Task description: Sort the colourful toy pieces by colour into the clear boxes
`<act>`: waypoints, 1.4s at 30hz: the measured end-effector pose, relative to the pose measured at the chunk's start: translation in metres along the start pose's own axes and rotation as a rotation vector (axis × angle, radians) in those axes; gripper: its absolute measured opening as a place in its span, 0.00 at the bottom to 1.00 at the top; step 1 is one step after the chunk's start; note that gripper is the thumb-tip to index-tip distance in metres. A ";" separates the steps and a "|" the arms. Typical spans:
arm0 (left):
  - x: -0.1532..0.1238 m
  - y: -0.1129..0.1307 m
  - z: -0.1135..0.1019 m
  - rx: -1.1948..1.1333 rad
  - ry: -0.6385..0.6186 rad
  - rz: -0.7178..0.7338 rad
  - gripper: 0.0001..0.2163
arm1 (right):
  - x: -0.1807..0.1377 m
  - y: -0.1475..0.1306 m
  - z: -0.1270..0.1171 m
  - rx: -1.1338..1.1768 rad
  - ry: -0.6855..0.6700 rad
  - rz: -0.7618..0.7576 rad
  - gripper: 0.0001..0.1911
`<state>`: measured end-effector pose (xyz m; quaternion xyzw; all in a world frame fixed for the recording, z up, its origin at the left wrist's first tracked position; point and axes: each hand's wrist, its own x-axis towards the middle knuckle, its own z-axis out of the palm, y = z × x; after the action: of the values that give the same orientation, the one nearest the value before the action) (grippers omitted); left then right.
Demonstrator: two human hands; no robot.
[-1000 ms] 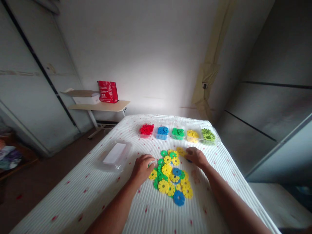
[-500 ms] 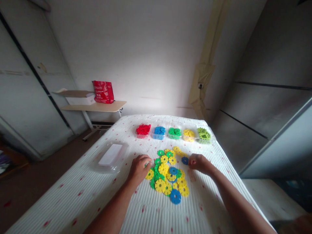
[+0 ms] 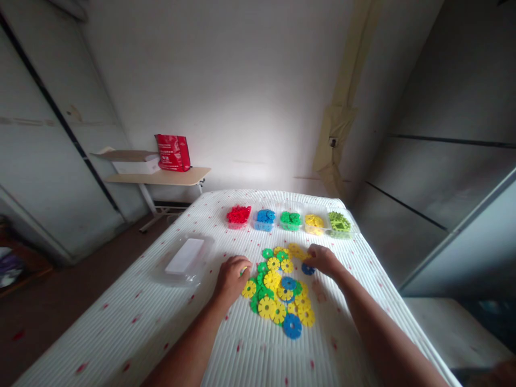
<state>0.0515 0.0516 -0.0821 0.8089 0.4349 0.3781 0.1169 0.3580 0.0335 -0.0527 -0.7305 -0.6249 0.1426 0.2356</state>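
Flat notched plastic discs, mostly yellow point(image 3: 266, 308), green point(image 3: 267, 252) and blue point(image 3: 292, 325), lie in a loose, overlapping pile on the bed-like surface. My left hand point(image 3: 233, 275) rests at the pile's left side, fingers curled, a sliver of a yellow-green disc point(image 3: 243, 270) showing between thumb and fingers. At the upper right of the pile, my right hand point(image 3: 323, 260) is bent down with fingertips pinched at a yellow disc point(image 3: 305, 257). Just below those fingertips lies a blue disc point(image 3: 308, 270), partly covered. The fingers hide most of what each hand holds.
Clear tubs stand in a row behind the pile, holding red pieces point(image 3: 238, 214), blue point(image 3: 265, 217), green point(image 3: 290, 219), yellow point(image 3: 314, 221) and lime point(image 3: 339, 221) ones. A clear lid point(image 3: 203, 260) with a white slip lies left. Beyond is a small table point(image 3: 181, 176) with a red bag point(image 3: 173, 153).
My right hand has shifted up and slightly left, from beside the blue disc to the yellow disc above it. My left hand stays almost where it was. The view has shifted slightly.
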 end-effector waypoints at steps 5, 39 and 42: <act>0.000 0.003 -0.001 -0.002 0.013 0.005 0.08 | 0.008 0.005 -0.012 0.166 0.023 0.114 0.02; 0.000 0.003 0.000 -0.022 -0.014 -0.048 0.09 | 0.059 -0.024 -0.053 0.238 0.382 0.183 0.25; -0.001 0.005 -0.001 -0.023 -0.038 -0.037 0.09 | 0.038 -0.021 -0.029 0.170 0.280 0.001 0.14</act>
<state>0.0535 0.0478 -0.0796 0.8064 0.4429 0.3654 0.1413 0.3622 0.0678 -0.0138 -0.7209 -0.5712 0.0921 0.3814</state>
